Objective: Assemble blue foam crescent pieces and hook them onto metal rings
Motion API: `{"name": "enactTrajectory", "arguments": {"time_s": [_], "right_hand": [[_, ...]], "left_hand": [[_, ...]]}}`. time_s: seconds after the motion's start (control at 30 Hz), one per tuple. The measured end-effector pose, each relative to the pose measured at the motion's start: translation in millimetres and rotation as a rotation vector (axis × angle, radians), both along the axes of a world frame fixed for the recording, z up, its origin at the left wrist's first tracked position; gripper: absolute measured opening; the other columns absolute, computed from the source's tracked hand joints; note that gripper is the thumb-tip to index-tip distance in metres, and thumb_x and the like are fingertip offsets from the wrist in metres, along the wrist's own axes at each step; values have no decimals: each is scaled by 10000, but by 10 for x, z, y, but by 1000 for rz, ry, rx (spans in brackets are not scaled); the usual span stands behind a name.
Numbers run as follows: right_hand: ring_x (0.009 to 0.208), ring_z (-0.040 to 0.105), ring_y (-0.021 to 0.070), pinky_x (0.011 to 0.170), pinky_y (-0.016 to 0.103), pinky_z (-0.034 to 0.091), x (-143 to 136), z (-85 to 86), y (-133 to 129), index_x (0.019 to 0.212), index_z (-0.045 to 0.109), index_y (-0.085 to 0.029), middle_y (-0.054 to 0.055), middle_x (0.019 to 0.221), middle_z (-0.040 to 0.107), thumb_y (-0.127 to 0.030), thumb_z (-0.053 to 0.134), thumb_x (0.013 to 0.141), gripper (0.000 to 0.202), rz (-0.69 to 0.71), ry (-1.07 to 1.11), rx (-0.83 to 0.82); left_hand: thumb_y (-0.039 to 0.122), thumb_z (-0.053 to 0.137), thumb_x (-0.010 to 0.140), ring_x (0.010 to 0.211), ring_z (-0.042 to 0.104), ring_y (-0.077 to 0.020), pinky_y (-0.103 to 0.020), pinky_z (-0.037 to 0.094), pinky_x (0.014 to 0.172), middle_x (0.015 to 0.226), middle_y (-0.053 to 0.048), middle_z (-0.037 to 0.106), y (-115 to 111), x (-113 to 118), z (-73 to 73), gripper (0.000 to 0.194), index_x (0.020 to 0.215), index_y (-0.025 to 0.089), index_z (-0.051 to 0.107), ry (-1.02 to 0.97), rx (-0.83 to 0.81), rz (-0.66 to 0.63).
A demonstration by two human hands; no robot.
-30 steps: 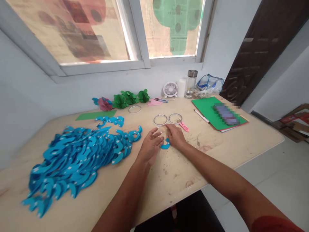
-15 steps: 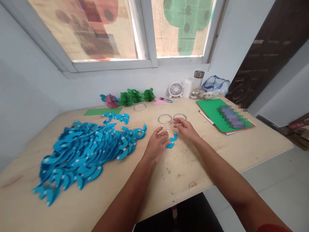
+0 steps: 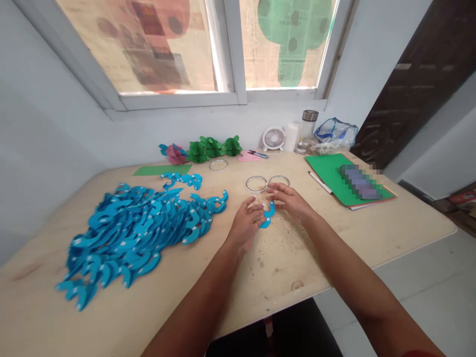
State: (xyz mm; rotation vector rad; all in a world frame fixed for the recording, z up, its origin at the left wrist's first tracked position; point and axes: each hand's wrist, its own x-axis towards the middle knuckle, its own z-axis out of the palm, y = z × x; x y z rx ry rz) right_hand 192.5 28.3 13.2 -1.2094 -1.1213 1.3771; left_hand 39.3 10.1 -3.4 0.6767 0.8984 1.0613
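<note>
Table (image 3: pixel 353 218): blue piece (image 3: pixel 266 224), bottle (image 3: pixel 306 133) (liquid (image 3: pixel 302 148) inside)

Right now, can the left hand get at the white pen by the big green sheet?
Probably not directly: the right hand and its forearm lie between the left hand and the white pen, though the pen itself looks uncovered.

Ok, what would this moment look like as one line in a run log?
left hand: beside small blue piece, grip unclear | right hand: fingers spread, near it | nearby: blue cutout heap, three rings
</note>
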Motion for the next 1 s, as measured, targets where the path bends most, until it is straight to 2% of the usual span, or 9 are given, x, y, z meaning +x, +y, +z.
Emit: {"name": "enactTrajectory", "arguments": {"time_s": [0.13, 0.33, 0.43, 0.53, 0.6, 0.77, 1.0], "right_hand": [[886, 622, 144, 724, 279, 496, -2, -16, 6, 1107, 548, -229, 59, 1117, 614, -258, 480, 834, 283, 27, -30, 55], [772, 642, 142, 734, 303, 497, -22, -195, 71, 1108, 532, -183, 39, 849, 649, -276, 489, 822, 304, 44, -117, 157], [727, 636, 142, 738, 317, 497, -24, -233, 97, 1094, 535, -176, 30, 798, 644, -303, 506, 809, 314, -9, -141, 233], [695, 630, 149, 731, 331, 501, -19, -191, 100, 1072, 536, -180, 27, 763, 644, -363, 518, 800, 329, -78, -97, 302], [671, 629, 159, 713, 341, 505, -18, -145, 90, 1060, 535, -180, 29, 735, 648, -406, 531, 792, 350, -119, -42, 338], [643, 627, 161, 684, 331, 495, -18, -70, 51, 1050, 538, -178, 23, 704, 658, -433, 560, 780, 373, -177, 84, 391], [631, 616, 150, 653, 300, 475, 20, -38, 31, 1064, 537, -178, 26, 717, 666, -406, 533, 808, 343, -235, 139, 456]], "left_hand": [[153, 698, 597, 830, 590, -145, -291, 469, 739, 934, -58, 609, -5, 4, 4, 554, 1104, 200, 479, -1, -1, 7], [133, 716, 585, 875, 609, -172, -315, 471, 764, 941, -75, 622, 23, 24, -44, 591, 1111, 195, 453, -24, -1, 40], [131, 696, 602, 868, 620, -168, -315, 473, 779, 951, -74, 619, 62, 14, -80, 558, 1110, 190, 473, 1, 65, 127], [125, 673, 607, 884, 621, -157, -294, 466, 794, 958, -57, 615, 118, -15, -134, 538, 1111, 197, 499, 57, 149, 221], [133, 681, 597, 896, 621, -166, -293, 468, 788, 965, -62, 620, 156, -27, -177, 561, 1124, 195, 501, 79, 160, 227], [193, 754, 552, 867, 633, -194, -297, 483, 748, 955, -105, 660, 174, -5, -194, 601, 1107, 159, 526, 126, 111, 80], [398, 679, 653, 674, 650, -181, -269, 495, 582, 848, -111, 679, 90, -31, -5, 375, 906, 124, 643, 235, 62, -127]]}}
